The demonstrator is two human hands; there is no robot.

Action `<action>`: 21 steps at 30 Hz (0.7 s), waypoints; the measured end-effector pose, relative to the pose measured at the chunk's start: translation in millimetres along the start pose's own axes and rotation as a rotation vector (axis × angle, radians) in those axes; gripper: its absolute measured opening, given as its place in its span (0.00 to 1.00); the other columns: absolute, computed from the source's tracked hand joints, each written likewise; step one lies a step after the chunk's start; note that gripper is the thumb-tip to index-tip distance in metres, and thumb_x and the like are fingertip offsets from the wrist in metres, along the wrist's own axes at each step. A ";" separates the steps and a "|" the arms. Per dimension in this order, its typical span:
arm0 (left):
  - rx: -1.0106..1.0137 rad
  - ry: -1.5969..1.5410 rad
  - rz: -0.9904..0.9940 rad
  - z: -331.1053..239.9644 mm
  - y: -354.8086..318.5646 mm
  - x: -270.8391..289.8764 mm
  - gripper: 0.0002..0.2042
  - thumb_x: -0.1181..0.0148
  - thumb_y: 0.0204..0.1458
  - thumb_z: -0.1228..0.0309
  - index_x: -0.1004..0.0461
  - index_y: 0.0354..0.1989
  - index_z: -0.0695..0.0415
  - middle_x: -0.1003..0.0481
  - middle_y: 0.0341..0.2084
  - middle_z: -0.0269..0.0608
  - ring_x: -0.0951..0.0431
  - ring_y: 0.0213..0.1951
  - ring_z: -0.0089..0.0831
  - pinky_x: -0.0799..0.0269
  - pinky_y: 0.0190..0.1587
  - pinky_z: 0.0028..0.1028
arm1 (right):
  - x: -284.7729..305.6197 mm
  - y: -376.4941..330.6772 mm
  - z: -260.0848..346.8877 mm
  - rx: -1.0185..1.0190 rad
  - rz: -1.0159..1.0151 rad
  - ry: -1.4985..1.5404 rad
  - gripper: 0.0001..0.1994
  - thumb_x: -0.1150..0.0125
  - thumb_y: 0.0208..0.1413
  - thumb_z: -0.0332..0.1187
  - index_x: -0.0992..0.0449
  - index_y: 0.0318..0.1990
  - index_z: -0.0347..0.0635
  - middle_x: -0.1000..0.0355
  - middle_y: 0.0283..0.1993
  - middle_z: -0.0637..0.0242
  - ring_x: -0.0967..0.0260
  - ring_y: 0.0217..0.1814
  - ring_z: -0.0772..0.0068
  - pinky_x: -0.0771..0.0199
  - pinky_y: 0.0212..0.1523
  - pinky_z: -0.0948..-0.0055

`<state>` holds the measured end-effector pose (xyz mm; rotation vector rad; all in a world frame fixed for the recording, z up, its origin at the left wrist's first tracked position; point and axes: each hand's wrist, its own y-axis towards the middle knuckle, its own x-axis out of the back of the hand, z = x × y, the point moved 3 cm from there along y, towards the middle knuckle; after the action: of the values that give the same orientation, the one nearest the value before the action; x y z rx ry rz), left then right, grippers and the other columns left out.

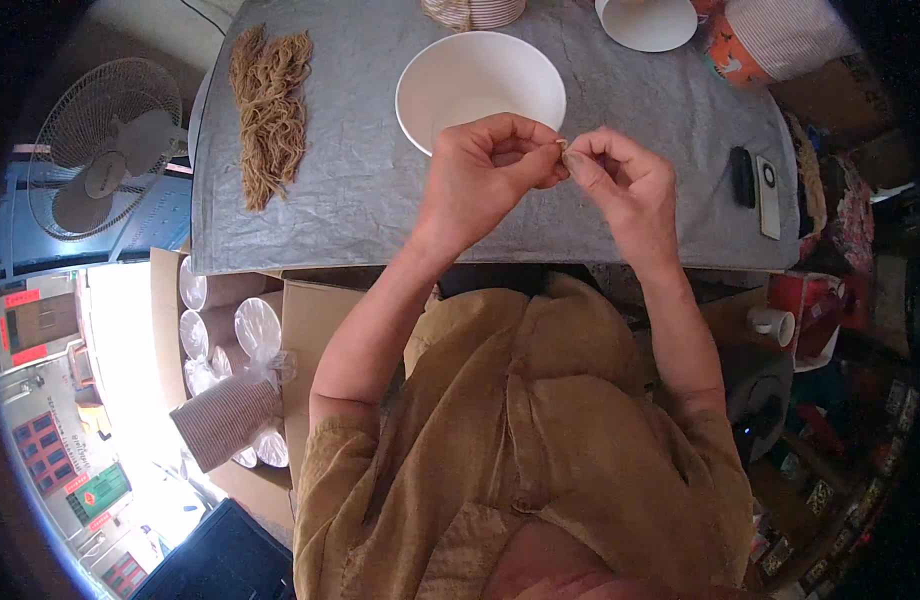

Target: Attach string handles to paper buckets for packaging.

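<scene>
Both of my hands meet just above the near right rim of a white bowl [470,75] on the grey-covered table. My left hand [487,172] is closed in a pinch, thumb against bent fingers. Facing it, my right hand [628,182] pinches too, its thumb and forefinger almost touching the left fingertips. A small tan strand [563,146], like twine, shows between the fingertips; most of it is hidden by the fingers. A loose bundle of tan twine [270,115] lies on the table to the left.
Stacked bowls [475,12] stand behind the white bowl. Another white bowl [648,22] and an orange-patterned stack [780,40] lie far right, with a black case [743,178] and a pale device [768,200] nearer. A fan [105,150] stands left; wrapped stacks [227,418] fill a carton below.
</scene>
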<state>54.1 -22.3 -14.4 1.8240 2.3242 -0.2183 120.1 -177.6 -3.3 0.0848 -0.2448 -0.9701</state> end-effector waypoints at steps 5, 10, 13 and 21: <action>-0.047 0.071 -0.034 -3.4 -3.6 -5.9 0.06 0.38 0.55 0.79 0.22 0.39 0.69 0.18 0.31 0.42 0.18 0.35 0.23 0.20 0.40 0.22 | 1.8 1.1 -15.9 -0.298 -0.005 0.409 0.07 0.35 0.57 0.32 0.21 0.35 0.37 0.29 0.26 0.76 0.41 0.23 0.87 0.42 0.23 0.82; -0.060 0.108 -0.030 3.6 -4.2 -3.2 0.06 0.36 0.54 0.79 0.21 0.38 0.69 0.18 0.31 0.41 0.18 0.36 0.23 0.20 0.39 0.21 | 0.3 0.2 -21.6 -0.379 -0.011 0.522 0.07 0.33 0.55 0.33 0.22 0.35 0.38 0.32 0.24 0.76 0.42 0.21 0.87 0.46 0.21 0.82; -0.050 0.089 -0.019 3.6 -4.1 -2.9 0.06 0.36 0.54 0.79 0.21 0.38 0.69 0.18 0.31 0.41 0.18 0.35 0.22 0.20 0.38 0.21 | -0.3 -0.1 -20.9 -0.392 -0.004 0.528 0.07 0.34 0.56 0.33 0.22 0.35 0.38 0.33 0.23 0.76 0.42 0.21 0.87 0.46 0.21 0.82; -0.021 0.089 0.039 -1.3 -5.2 -2.5 0.06 0.40 0.57 0.78 0.22 0.39 0.69 0.19 0.30 0.39 0.19 0.35 0.22 0.21 0.39 0.21 | 2.9 0.3 -15.1 -0.310 0.013 0.417 0.09 0.37 0.60 0.35 0.23 0.35 0.39 0.33 0.22 0.76 0.42 0.19 0.87 0.45 0.19 0.82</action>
<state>49.6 -25.6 -12.6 1.9037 2.3373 -0.1092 125.5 -180.4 -17.4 0.0001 0.2882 -0.9443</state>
